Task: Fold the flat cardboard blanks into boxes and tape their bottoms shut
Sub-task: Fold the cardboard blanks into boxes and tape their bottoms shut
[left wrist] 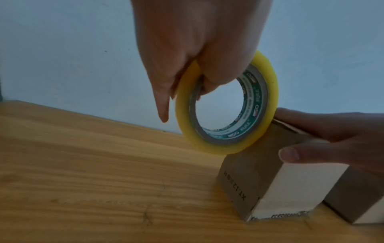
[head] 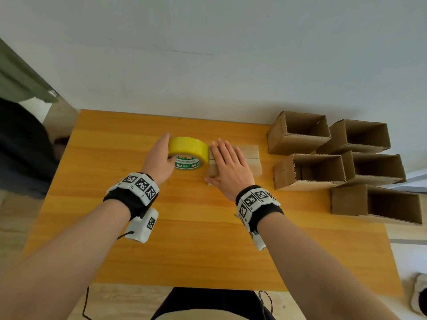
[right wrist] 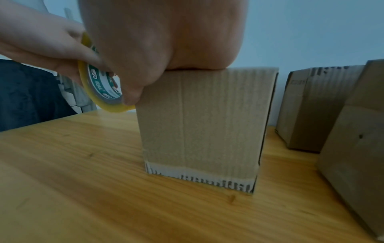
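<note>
A cardboard box stands upside down in the middle of the wooden table, its folded bottom flaps facing up. My right hand lies flat on those flaps with straight fingers, thumb down the near left side. My left hand grips a yellow tape roll, thumb through its core, and holds it against the box's upper left edge. The right wrist view shows the box's near face and the tape roll at its left.
Several folded open-topped boxes stand grouped at the table's right side, two of them visible as boxes close to the held one. A wall runs behind the table. A dark garment hangs off the left edge.
</note>
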Motion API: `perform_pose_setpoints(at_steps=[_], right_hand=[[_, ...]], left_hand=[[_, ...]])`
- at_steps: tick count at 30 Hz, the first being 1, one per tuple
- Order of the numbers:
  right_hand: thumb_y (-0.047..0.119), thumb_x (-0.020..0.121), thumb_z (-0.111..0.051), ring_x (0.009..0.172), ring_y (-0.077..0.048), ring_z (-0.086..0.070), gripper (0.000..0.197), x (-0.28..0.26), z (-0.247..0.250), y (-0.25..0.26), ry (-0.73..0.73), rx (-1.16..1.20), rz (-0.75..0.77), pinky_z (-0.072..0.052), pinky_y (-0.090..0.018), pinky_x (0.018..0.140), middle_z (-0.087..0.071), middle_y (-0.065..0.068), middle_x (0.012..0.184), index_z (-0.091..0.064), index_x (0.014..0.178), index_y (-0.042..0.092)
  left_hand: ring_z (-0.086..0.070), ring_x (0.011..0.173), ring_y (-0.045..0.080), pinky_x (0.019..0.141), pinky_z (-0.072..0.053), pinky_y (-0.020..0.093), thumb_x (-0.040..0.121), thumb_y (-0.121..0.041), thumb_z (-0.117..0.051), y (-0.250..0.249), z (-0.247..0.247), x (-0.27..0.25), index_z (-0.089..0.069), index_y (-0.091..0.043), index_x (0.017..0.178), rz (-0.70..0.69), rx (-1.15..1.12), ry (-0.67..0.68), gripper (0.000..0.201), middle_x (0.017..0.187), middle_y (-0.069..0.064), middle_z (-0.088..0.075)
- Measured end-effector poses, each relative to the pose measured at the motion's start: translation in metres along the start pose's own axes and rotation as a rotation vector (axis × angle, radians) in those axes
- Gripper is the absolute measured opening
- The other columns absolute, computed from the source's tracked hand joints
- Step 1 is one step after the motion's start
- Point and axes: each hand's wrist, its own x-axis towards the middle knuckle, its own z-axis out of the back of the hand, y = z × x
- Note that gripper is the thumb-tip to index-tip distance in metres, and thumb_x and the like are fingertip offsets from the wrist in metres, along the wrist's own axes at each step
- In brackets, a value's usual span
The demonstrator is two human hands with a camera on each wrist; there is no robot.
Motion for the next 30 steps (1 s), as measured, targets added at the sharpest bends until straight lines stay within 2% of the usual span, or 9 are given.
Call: perform_pose_setpoints(at_steps=[3,7,11,13,17,21,24,27,30], right_hand=[[0.058,0.092,-0.041,0.147,-0.021,0.008,0.088,0.0,0.0,0.0,-0.006,-0.007,0.002,0.007,-0.037,0.117,0.008,-0.005,0.16,0.01,0.15,0.016],[0.056,0.092,-0.043,0.147,-0.022,0.007,0.088,-0.001,0.001,-0.002,-0.004,-0.011,0.001,0.007,-0.037,0.118,0.005,-0.005,0.16,0.008,0.151,0.014],[0.055,0.092,-0.044,0.147,-0.022,0.007,0.089,-0.001,-0.001,-0.006,0.0,-0.017,0.0,0.006,-0.038,0.118,0.006,-0.006,0.16,0.008,0.151,0.014],[0.054,0.092,-0.045,0.147,-0.022,0.008,0.089,-0.003,-0.001,-0.008,-0.001,-0.009,-0.003,0.008,-0.037,0.117,0.008,-0.006,0.16,0.008,0.151,0.014],[0.048,0.092,-0.048,0.147,-0.022,0.008,0.086,-0.011,-0.001,-0.013,-0.007,0.016,-0.01,0.008,-0.036,0.117,0.008,-0.006,0.16,0.007,0.151,0.017],[0.045,0.095,-0.047,0.147,-0.02,0.01,0.082,-0.021,-0.003,-0.014,-0.013,0.041,-0.01,0.004,-0.036,0.118,0.01,-0.003,0.16,0.008,0.151,0.021],[0.043,0.095,-0.048,0.147,-0.02,0.01,0.083,-0.027,-0.003,-0.015,-0.009,0.05,-0.024,0.004,-0.036,0.118,0.011,-0.003,0.16,0.009,0.151,0.021],[0.039,0.096,-0.047,0.147,-0.021,0.011,0.08,-0.033,-0.004,-0.017,-0.008,0.075,-0.05,0.003,-0.036,0.119,0.011,-0.003,0.16,0.008,0.151,0.02],[0.036,0.097,-0.047,0.147,-0.021,0.01,0.078,-0.04,-0.002,-0.019,-0.019,0.094,-0.061,0.002,-0.035,0.119,0.01,-0.003,0.16,0.007,0.152,0.02]], left_hand=[[-0.051,0.086,0.02,0.07,-0.041,0.031,0.087,0.001,-0.056,0.002,-0.001,0.003,-0.042,-0.006,0.121,-0.026,0.04,0.013,0.037,0.11,0.013,-0.054],[-0.057,0.095,0.028,0.072,-0.044,0.031,0.087,0.003,-0.056,0.015,0.0,0.005,-0.042,-0.007,0.124,0.01,0.088,0.081,0.04,0.112,0.013,-0.054],[-0.057,0.083,0.029,0.065,-0.046,0.038,0.087,-0.001,-0.058,0.023,-0.001,0.003,-0.044,-0.007,0.119,0.05,0.161,0.126,0.036,0.104,0.015,-0.058],[-0.057,0.079,0.027,0.064,-0.047,0.039,0.085,-0.015,-0.067,0.023,-0.001,0.0,-0.045,-0.008,0.116,0.033,0.131,0.166,0.039,0.098,0.011,-0.059],[-0.058,0.079,0.023,0.067,-0.051,0.041,0.064,-0.051,-0.078,0.018,0.005,-0.007,-0.049,-0.013,0.108,0.019,0.102,0.307,0.065,0.092,0.003,-0.059],[-0.06,0.079,0.015,0.06,-0.047,0.028,0.052,-0.089,-0.053,0.008,0.01,-0.014,-0.051,-0.016,0.11,0.011,-0.003,0.376,0.092,0.092,-0.003,-0.061],[-0.058,0.081,0.016,0.059,-0.042,0.018,0.081,-0.058,-0.059,-0.002,0.009,-0.018,-0.054,-0.01,0.117,0.004,-0.038,0.394,0.06,0.099,0.0,-0.061],[-0.057,0.068,0.017,0.054,-0.039,0.022,0.081,-0.042,-0.068,-0.007,0.002,-0.023,-0.061,-0.003,0.095,-0.007,-0.063,0.415,0.042,0.086,0.01,-0.065],[-0.05,0.061,0.016,0.053,-0.033,0.024,0.08,-0.034,-0.072,-0.012,-0.007,-0.03,-0.06,0.0,0.084,0.003,-0.105,0.449,0.036,0.07,0.005,-0.056]])
